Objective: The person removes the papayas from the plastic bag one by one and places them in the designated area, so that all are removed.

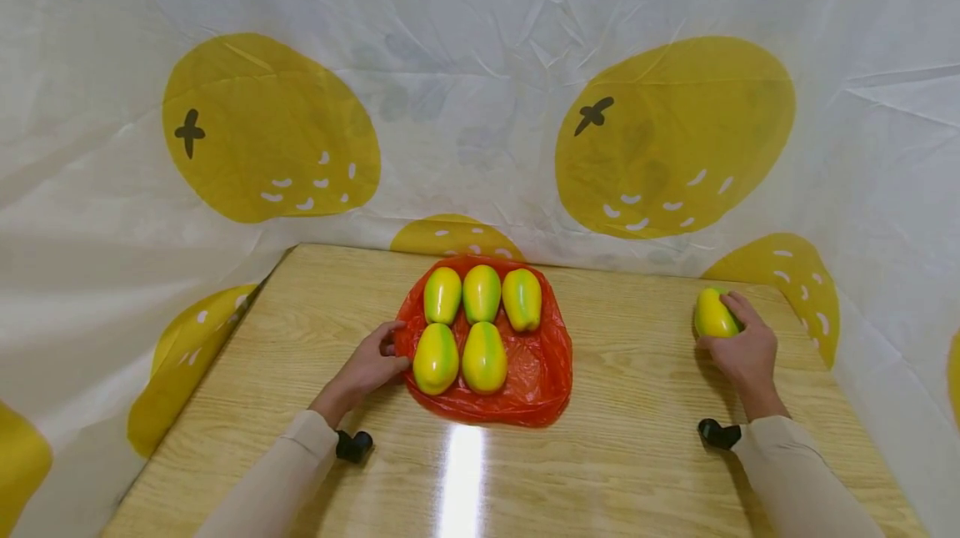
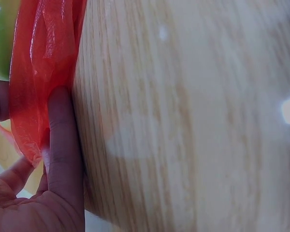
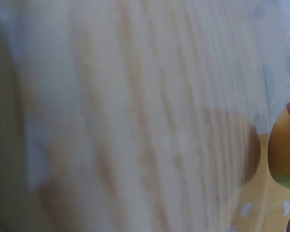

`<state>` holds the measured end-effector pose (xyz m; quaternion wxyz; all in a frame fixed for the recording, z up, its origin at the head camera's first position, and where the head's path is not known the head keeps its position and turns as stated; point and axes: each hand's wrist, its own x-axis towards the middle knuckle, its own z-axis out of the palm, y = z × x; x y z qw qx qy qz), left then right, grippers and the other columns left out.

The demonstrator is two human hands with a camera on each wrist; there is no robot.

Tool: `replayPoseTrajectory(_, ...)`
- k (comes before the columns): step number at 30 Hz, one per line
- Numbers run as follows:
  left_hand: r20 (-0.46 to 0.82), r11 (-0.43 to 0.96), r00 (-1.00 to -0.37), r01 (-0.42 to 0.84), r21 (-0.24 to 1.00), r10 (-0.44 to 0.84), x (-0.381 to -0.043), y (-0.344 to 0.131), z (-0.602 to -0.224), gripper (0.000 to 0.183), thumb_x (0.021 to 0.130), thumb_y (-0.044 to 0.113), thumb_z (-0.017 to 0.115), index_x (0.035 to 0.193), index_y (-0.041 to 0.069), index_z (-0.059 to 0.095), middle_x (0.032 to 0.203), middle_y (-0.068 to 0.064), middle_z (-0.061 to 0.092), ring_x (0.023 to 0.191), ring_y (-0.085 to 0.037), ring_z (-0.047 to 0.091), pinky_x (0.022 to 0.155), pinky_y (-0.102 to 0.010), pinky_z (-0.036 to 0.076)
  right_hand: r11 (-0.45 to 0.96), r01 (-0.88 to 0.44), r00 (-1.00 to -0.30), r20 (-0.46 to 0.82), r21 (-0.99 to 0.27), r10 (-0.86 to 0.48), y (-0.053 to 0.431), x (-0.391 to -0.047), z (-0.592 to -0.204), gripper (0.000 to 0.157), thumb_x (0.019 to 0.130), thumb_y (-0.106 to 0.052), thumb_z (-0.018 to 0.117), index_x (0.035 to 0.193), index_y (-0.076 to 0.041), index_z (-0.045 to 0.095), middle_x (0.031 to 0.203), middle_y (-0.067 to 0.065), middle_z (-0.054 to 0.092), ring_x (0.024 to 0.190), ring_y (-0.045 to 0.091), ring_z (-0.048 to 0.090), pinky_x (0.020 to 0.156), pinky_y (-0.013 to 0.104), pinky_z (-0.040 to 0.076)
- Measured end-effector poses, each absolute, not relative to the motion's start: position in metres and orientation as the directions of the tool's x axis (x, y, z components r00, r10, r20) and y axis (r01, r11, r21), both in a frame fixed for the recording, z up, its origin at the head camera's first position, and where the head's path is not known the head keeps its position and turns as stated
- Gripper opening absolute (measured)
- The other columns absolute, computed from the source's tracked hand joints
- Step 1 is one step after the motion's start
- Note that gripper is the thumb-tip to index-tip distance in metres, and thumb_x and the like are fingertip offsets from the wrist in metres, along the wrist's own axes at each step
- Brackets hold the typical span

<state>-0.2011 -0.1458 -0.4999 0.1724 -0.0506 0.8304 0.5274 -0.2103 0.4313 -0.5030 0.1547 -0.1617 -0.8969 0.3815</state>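
Note:
A red plastic bag lies spread on the table, its rim folded up around several glossy yellow-green papayas. Three of them form the far row and two sit nearer, at the left; the bag's near right part shows bare red plastic. My left hand pinches the bag's left rim, and the left wrist view shows the red film between thumb and fingers. Far to the right, my right hand grips another papaya. Only part of that papaya and some fingertips enter the right wrist view.
The wooden table backs onto a white curtain printed with big yellow fruit shapes, which also hangs along both sides. A black wrist camera sits at the left cuff, another black camera at the right.

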Motion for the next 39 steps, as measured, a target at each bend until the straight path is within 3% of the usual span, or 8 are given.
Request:
replayPoseTrajectory(4, -0.343, 0.444, -0.934, -0.266, 0.856, 0.1, -0.2003, -0.1459, -0.4992, 0.073, 0.091, 0.014, 0.071, 0.156, 0.013, 0.04, 0.14, -0.018, 0.053, 0.119, -0.03, 0.055, 0.093, -0.031, 0.057, 0.639, 0.172, -0.899, 0.146, -0.75, 0.413, 0.4311, -0.2118, -0.5032, 0.088, 0.074, -0.003, 0.079, 0.156, -0.007, 0.047, 0.166, 0.011, 0.041, 0.151, 0.04, 0.041, 0.12, 0.05, 0.035)
replayPoseTrajectory(12, -0.339, 0.448, -0.936, -0.263, 0.855, 0.098, -0.2, -0.1453, -0.4981, 0.073, 0.091, 0.015, 0.071, 0.156, 0.013, 0.04, 0.139, -0.018, 0.054, 0.119, -0.03, 0.056, 0.094, -0.032, 0.056, 0.624, 0.167, -0.902, 0.137, -0.764, 0.41, 0.4304, -0.214, -0.5032, 0.087, 0.074, 0.0, 0.078, 0.155, -0.004, 0.047, 0.166, 0.013, 0.041, 0.151, 0.043, 0.04, 0.12, 0.058, 0.033)
replayPoseTrajectory(15, -0.342, 0.449, -0.934, -0.265, 0.853, 0.098, -0.1998, -0.1455, -0.4981, 0.073, 0.09, 0.015, 0.071, 0.156, 0.013, 0.04, 0.14, -0.018, 0.054, 0.12, -0.03, 0.056, 0.095, -0.033, 0.056, 0.623, 0.163, -0.902, 0.141, -0.765, 0.409, 0.4295, -0.2148, -0.5025, 0.086, 0.074, 0.0, 0.079, 0.154, -0.004, 0.048, 0.165, 0.012, 0.042, 0.151, 0.042, 0.041, 0.12, 0.057, 0.034)
replayPoseTrajectory(21, -0.34, 0.455, -0.936, -0.262, 0.851, 0.096, -0.2001, -0.1458, -0.4984, 0.074, 0.09, 0.015, 0.072, 0.156, 0.013, 0.04, 0.14, -0.018, 0.055, 0.12, -0.03, 0.056, 0.097, -0.035, 0.056, 0.615, 0.179, -0.904, 0.118, -0.768, 0.41, 0.4278, -0.2146, -0.5015, 0.088, 0.074, -0.001, 0.081, 0.155, -0.008, 0.048, 0.166, 0.01, 0.041, 0.15, 0.04, 0.041, 0.112, 0.032, 0.035)
replayPoseTrajectory(23, -0.338, 0.458, -0.936, -0.26, 0.85, 0.096, -0.2008, -0.146, -0.4991, 0.074, 0.09, 0.015, 0.072, 0.156, 0.013, 0.04, 0.14, -0.018, 0.055, 0.121, -0.03, 0.056, 0.098, -0.035, 0.055, 0.611, 0.186, -0.904, 0.109, -0.769, 0.412, 0.4281, -0.215, -0.502, 0.088, 0.074, -0.001, 0.081, 0.155, -0.008, 0.048, 0.166, 0.009, 0.041, 0.151, 0.039, 0.041, 0.112, 0.03, 0.034)
replayPoseTrajectory(32, -0.339, 0.471, -0.936, -0.255, 0.845, 0.1, -0.2012, -0.1467, -0.4995, 0.074, 0.09, 0.017, 0.071, 0.157, 0.013, 0.039, 0.143, -0.018, 0.053, 0.123, -0.031, 0.054, 0.1, -0.037, 0.054, 0.616, 0.155, -0.923, 0.108, -0.772, 0.368, 0.4276, -0.2155, -0.5, 0.088, 0.076, 0.0, 0.079, 0.157, -0.004, 0.044, 0.168, 0.015, 0.036, 0.153, 0.045, 0.035, 0.12, 0.06, 0.032)
replayPoseTrajectory(39, -0.337, 0.463, -0.935, -0.253, 0.85, 0.107, -0.2012, -0.1473, -0.5, 0.074, 0.09, 0.017, 0.072, 0.157, 0.012, 0.039, 0.143, -0.019, 0.053, 0.122, -0.031, 0.055, 0.099, -0.036, 0.055, 0.658, 0.091, -0.948, 0.137, -0.747, 0.287, 0.4307, -0.2153, -0.5035, 0.086, 0.076, 0.0, 0.077, 0.156, -0.002, 0.045, 0.168, 0.019, 0.035, 0.151, 0.05, 0.034, 0.116, 0.064, 0.033)
